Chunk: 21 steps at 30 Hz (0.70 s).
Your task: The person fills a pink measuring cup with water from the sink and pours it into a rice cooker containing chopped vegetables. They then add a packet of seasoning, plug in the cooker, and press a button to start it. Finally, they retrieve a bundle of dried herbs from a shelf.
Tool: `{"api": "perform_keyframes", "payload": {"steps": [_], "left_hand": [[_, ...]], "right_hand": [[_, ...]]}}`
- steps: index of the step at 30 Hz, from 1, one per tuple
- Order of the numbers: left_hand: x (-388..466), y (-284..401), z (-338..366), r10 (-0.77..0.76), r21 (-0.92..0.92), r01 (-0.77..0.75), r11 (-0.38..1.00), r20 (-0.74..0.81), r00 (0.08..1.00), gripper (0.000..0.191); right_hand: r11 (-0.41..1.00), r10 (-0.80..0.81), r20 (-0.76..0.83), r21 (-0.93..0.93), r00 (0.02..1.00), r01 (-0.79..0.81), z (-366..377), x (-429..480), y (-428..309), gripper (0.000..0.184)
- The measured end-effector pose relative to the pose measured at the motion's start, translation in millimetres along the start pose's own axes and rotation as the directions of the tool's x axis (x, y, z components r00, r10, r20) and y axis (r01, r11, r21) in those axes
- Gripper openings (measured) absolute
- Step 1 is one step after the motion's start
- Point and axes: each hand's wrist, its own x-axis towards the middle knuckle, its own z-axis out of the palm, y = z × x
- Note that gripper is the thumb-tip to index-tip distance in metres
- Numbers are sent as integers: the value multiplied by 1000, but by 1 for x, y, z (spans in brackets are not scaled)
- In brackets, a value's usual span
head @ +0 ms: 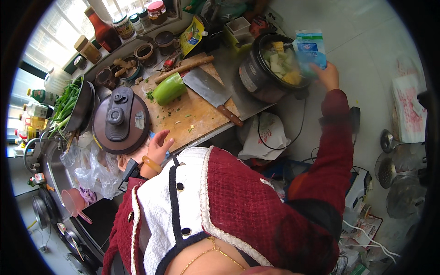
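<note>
My right hand (pixel 328 75) grips a blue and clear plastic packet (pixel 311 50) at the right rim of an electric pressure cooker (pixel 256 74). Inside the cooker lie pale green gourd chunks (pixel 276 63) and corn pieces (pixel 292 77). My left hand (pixel 157 151), a bangle on its wrist, is held with fingers apart near the board's front edge, just right of the cooker's brown lid (pixel 120 120); it holds nothing visible. A cut green gourd (pixel 169 89) and a cleaver (pixel 208 87) with a wooden handle rest on the wooden cutting board (pixel 202 117). Beside them lies a rolling pin (pixel 185 68).
Left of the lid, a pan holds green onions (pixel 68 99). Plastic bags (pixel 96 172) lie by the sink (pixel 51 165). Bottles and jars (pixel 123 25) line the windowsill. The cooker's black cord (pixel 299 132) hangs past a white bag (pixel 266 137) below the counter.
</note>
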Motion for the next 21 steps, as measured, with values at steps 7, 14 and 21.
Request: {"api": "perform_keyframes", "payload": {"steps": [7,14,21], "left_hand": [[1,-3,-4,-7,39,6,999,9,1000,39],[2,-6,-5,-30,27,30,999,13,999,40],[4,-6,-4,-24,28,24,999,12,1000,40]], "right_hand": [[998,53,10,21,999,-54,-9,10,17,42],[996,71,-86,68,994,-65,-25,16,42,42],[987,130,-128,-80,983,-141,-40,12,67,43]]}}
